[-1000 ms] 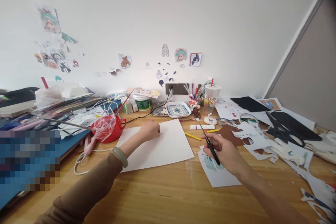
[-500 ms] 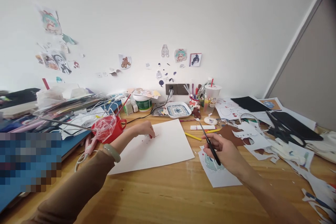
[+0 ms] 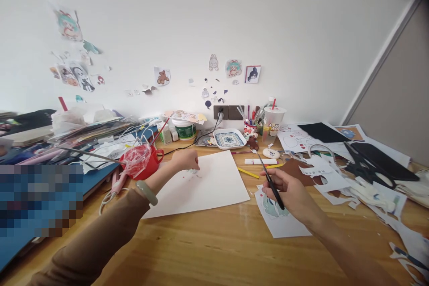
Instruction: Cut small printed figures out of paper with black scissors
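Note:
My left hand [image 3: 186,159] is closed, with its fingers bent down over a large white sheet of paper [image 3: 214,192]. Small coloured bits [image 3: 191,176] lie on the sheet beside the fingertips; whether the fingers pinch one is hidden. In my right hand [image 3: 290,192] is a slim black pointed tool [image 3: 274,191] with a thin greyish tip, tweezers or a craft knife. It is held pen-like, tip pointing up and away. Below that hand lies a smaller sheet with a blue-green picture [image 3: 273,208], partly covered by the hand.
A red cup [image 3: 147,165] with plastic film stands on the left near a blue board [image 3: 92,183]. Behind the sheet are a patterned tray [image 3: 229,139], a marker [image 3: 261,161] and a drink cup [image 3: 273,123]. Scissors [image 3: 367,165] and paper scraps [image 3: 362,192] crowd the right.
The view has shifted slightly, moving everything a little to the right. My left hand's fingers have turned down, and more coloured bits show beneath them. My right hand keeps its hold on the tool.

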Available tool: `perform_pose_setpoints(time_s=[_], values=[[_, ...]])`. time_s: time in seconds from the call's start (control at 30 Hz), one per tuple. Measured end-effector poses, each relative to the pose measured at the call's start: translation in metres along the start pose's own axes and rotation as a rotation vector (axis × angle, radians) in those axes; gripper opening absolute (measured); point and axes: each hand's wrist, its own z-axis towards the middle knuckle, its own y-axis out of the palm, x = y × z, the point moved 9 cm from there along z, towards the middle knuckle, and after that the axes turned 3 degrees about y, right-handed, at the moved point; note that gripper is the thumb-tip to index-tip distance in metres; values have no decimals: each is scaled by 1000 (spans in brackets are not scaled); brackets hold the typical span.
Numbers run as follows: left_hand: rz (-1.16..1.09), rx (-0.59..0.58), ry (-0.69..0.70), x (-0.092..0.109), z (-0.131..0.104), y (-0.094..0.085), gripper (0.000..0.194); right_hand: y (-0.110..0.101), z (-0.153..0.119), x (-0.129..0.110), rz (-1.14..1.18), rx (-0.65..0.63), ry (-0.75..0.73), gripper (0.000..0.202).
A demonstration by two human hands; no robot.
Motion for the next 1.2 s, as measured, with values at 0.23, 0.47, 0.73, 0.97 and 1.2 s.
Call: perform_pose_setpoints(time_s=[0.23,0.47,0.73,0.97,1.2], values=[[-443,112,285,81,-43,-2,25,-1,-6,-7,114,41,-18,37],[-1080,-58,392,154,-77,43,29,-2,-8,-12,200,72,-85,37],[-1289,-99,257,150,-74,53,14,-3,-10,-13,217,86,-80,38],[-1628,-50,164,136,-77,53,16,2,-13,-17,177,37,-64,29],[-1854,89,216,135,-90,31,15,34,-27,-30,-8,-228,-141,20]])
